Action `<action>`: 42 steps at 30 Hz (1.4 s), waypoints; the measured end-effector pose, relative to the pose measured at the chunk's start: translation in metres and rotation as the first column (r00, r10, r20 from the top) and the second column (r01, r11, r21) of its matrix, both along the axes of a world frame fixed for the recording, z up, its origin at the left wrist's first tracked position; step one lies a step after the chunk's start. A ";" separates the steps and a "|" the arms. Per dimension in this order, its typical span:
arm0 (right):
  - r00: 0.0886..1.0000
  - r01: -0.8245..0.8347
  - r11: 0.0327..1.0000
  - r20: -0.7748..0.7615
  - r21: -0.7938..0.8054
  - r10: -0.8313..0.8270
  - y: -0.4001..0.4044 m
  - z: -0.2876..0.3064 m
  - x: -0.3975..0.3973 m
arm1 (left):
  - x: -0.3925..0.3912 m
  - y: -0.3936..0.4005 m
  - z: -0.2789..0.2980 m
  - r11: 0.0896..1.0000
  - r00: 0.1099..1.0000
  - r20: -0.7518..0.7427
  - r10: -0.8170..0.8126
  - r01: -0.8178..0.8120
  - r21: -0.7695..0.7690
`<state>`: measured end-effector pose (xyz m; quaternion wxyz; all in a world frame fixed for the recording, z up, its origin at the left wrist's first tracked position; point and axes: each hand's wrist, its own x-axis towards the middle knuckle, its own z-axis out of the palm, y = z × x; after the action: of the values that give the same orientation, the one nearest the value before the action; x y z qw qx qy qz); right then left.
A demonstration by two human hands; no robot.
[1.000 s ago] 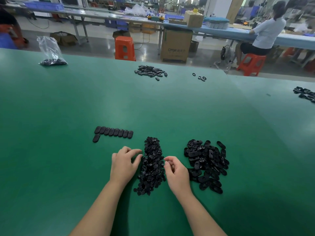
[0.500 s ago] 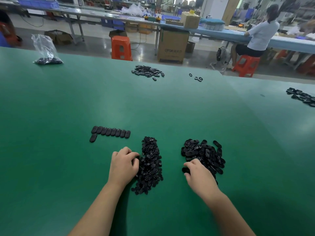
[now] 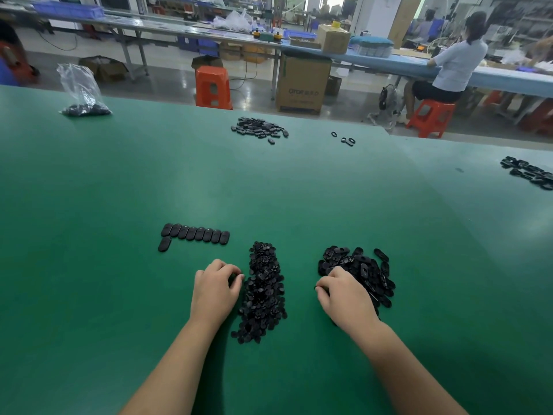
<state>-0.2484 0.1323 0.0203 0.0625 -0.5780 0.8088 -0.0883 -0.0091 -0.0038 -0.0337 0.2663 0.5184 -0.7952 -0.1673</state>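
Right now both hands sit low on the green table (image 3: 119, 181), each at its own heap of black parts. L hand (image 3: 215, 290) lies knuckles up w/ fingers curled under, fingertips touching the left edge of the narrow pile (image 3: 264, 292) of small bits; a dark speck shows btwn thumb and forefinger, but can't tell if it's pinched or just part of the heap. R hand (image 3: 344, 298) is curled the same way over the near-left corner of the oval pile (image 3: 368, 271), covering part of it; fingertips rest on a dark piece at the pile's edge, grip vs. mere touch can't be told. The two piles lie side by side, apart, w/ bare table btwn them. Up-left of L hand is a neat row (image 3: 196, 234) of ovals laid touching, plus a lone oval (image 3: 164, 244) just below the row's left end. Far side of table: flat heap (image 3: 258, 128), few rings (image 3: 347, 141) to its right, a clear bag (image 3: 82, 97) w/ dark parts at far left, more parts (image 3: 532, 173) at the right edge. Beyond the table: orange stool (image 3: 213, 86), carton (image 3: 303, 83), and a seated person (image 3: 454, 70) w/ back turned at another bench.
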 end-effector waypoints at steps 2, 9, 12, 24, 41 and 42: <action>0.986 0.083 0.990 0.155 -0.114 -0.065 -0.006 0.005 0.003 | 0.000 -0.001 -0.001 1.000 1.000 0.004 0.000 0.000 -0.001; 0.795 0.355 0.919 0.574 -0.174 -0.198 -0.023 0.000 0.017 | -0.001 -0.001 -0.002 0.999 0.999 0.021 0.025 -0.025 -0.033; 0.837 0.348 0.929 0.488 -0.127 -0.247 -0.022 -0.008 0.014 | -0.002 0.001 0.000 0.999 0.999 0.029 0.035 -0.034 -0.041; 0.166 0.601 0.796 0.985 -0.070 -0.038 -0.022 -0.010 0.031 | -0.002 0.002 0.003 0.995 0.993 -0.095 0.077 -0.071 0.065; 0.557 0.463 0.847 0.829 -0.263 -0.047 -0.016 -0.044 0.062 | 0.005 0.003 0.012 0.978 0.934 -0.329 0.137 -0.075 0.193; 0.574 0.453 0.850 0.817 -0.269 -0.047 -0.016 -0.044 0.062 | 0.005 0.003 0.012 0.977 0.930 -0.342 0.136 -0.069 0.201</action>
<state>-0.1865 0.1165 -0.0236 0.2606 -0.3527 0.7293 -0.5252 -0.0038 -0.0008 -0.0214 0.3641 0.5433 -0.6869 -0.3169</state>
